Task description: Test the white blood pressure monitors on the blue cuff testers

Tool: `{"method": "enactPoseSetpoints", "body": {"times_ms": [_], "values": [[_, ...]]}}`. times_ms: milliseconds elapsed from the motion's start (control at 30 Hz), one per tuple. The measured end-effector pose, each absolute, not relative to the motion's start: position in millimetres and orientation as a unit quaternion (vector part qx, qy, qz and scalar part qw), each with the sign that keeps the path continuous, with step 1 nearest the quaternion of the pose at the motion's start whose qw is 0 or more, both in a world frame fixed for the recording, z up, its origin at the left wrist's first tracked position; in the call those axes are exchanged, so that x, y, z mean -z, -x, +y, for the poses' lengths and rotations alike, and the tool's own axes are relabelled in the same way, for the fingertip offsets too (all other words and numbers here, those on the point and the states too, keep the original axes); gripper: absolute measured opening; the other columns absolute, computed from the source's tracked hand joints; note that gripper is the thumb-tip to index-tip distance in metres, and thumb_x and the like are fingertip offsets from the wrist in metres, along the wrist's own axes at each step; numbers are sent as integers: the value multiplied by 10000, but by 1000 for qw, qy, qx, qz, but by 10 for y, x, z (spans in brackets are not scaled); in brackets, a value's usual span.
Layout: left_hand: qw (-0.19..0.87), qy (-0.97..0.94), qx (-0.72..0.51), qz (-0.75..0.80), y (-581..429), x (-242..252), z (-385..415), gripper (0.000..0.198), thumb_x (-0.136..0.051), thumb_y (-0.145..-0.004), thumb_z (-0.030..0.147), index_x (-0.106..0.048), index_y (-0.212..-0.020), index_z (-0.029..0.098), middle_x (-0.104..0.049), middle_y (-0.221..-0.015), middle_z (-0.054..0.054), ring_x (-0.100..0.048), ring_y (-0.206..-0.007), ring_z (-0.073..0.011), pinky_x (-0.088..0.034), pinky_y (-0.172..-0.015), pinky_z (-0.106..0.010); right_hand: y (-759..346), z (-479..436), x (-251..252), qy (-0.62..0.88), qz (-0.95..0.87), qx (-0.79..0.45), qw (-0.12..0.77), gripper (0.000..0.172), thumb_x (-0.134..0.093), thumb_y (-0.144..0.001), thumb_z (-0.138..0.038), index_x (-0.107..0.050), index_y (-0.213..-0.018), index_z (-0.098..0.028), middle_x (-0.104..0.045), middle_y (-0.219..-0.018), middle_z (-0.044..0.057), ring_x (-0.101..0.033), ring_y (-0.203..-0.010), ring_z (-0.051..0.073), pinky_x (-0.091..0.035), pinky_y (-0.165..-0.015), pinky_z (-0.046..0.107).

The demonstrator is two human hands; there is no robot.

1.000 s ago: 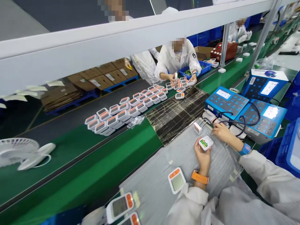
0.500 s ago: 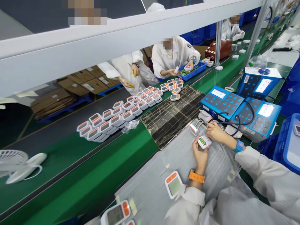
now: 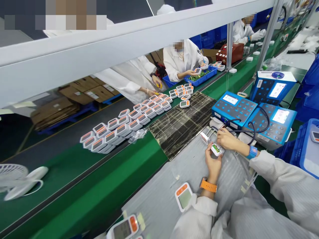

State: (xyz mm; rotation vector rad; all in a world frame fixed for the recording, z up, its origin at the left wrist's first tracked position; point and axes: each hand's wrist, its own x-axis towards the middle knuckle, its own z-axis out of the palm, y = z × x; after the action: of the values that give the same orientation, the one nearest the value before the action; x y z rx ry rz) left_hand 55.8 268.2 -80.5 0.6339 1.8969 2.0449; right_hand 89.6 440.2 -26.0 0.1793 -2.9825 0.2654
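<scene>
My left hand (image 3: 213, 162) is closed round a small white device (image 3: 216, 149) whose open back shows green and orange parts. My right hand (image 3: 227, 139) rests its fingers on the same device from the far side, fingers curled. Both hands work over a grey padded mat (image 3: 171, 186). Just beyond them lies a small white and orange piece (image 3: 204, 137) and a grey cuff (image 3: 216, 123) with a black tube running to a blue tester box (image 3: 234, 109).
Two more blue tester boxes (image 3: 274, 124) (image 3: 275, 87) stand at the right. White monitors with orange tops lie near me (image 3: 183, 196) (image 3: 123, 228). Rows of such monitors (image 3: 124, 124) ride the green conveyor (image 3: 74, 186). Co-workers in white coats (image 3: 184, 58) work opposite. A white fan (image 3: 17, 179) sits at left.
My hands have drawn together: the right hand came from the cuff onto the device, and the left hand lifted the device slightly away from me. The co-workers opposite shifted.
</scene>
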Motion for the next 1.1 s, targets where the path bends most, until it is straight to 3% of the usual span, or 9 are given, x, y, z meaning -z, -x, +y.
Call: {"method": "enactPoseSetpoints", "body": {"times_ms": [233, 333, 500, 1100], "values": [[135, -222, -700, 665, -566, 791, 2689, 711, -704, -580, 9, -592, -1246, 230, -609, -1395, -100, -554, -1330, -287, -446, -1114, -477, -981, 4421, 258, -78, -985, -107, 107, 182, -565, -953, -197, -682, -814, -213, -693, -805, 39, -558, -1049, 236, -283, -1141, 492], [134, -223, -704, 661, -565, 786, 2686, 700, -713, -581, 13, -595, -1235, 231, -618, -1385, -98, -548, -1338, -294, -447, -1113, -495, -1070, 4429, 240, -61, -985, -120, 111, 95, -622, -908, -180, -709, -936, -204, -724, -903, 58, -576, -1115, 243, -250, -1189, 526], [121, -218, -704, 665, -581, 757, 2676, 673, -742, -595, 37, -605, -1218, 253, -628, -1365, -90, -572, -1301, -299, -460, -1089, -517, -1190, 4474, 221, -59, -982, -154, 91, 120, -606, -943, -213, -723, -920, -224, -749, -1035, 55, -542, -1239, 274, -152, -1222, 608], [117, -220, -699, 671, -593, 764, 2706, 673, -747, -618, 64, -588, -1251, 230, -613, -1384, -104, -551, -1323, -301, -460, -1088, -514, -1205, 4457, 203, -92, -982, -147, 76, 197, -514, -969, -198, -701, -912, -219, -686, -1030, 64, -533, -1150, 253, -50, -1222, 645]]}}
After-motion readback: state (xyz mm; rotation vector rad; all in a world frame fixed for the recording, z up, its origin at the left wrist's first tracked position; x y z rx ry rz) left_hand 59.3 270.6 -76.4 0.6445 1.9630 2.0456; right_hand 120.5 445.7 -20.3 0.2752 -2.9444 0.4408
